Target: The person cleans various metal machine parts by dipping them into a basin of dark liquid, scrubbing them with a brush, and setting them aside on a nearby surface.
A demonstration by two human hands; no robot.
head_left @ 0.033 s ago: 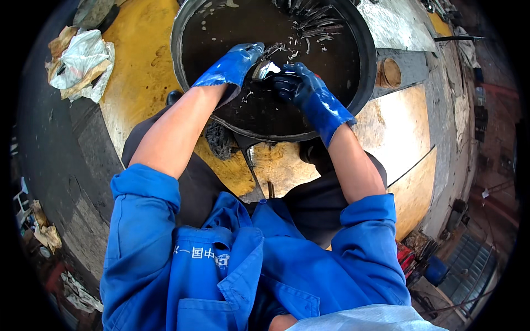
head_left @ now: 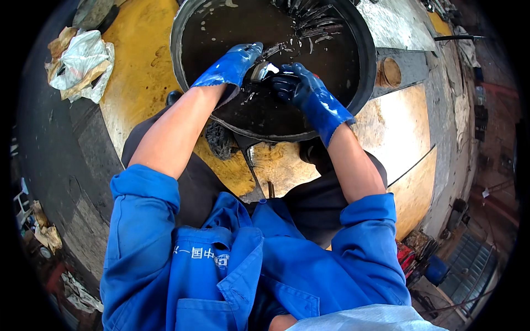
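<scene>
My left hand (head_left: 238, 62), in a blue rubber glove, is closed over the dark liquid in a round black pan (head_left: 364, 66). A slim, wet dark part (head_left: 273, 51) sticks out from its fingertips. To its right, my right hand (head_left: 302, 87), gloved the same way, grips what looks like a flat brush (head_left: 264, 71) with a shiny metal band. The band points toward my left hand, and a bit of red shows behind the right-hand fingers. The brush's tip is hard to make out against the liquid. Several long dark parts (head_left: 317, 25) lie at the pan's far right.
The pan stands on yellow sheeting (head_left: 138, 49) between my knees. A dark, shaggy clump (head_left: 221, 140) lies by its near rim. Crumpled plastic and paper (head_left: 83, 63) rest at the far left. Right of the pan is a rusty round piece (head_left: 389, 73) on a grey board.
The brush's metal band has shifted slightly left and tilted. The droplets over the liquid differ. Both hands stay almost in the same place.
</scene>
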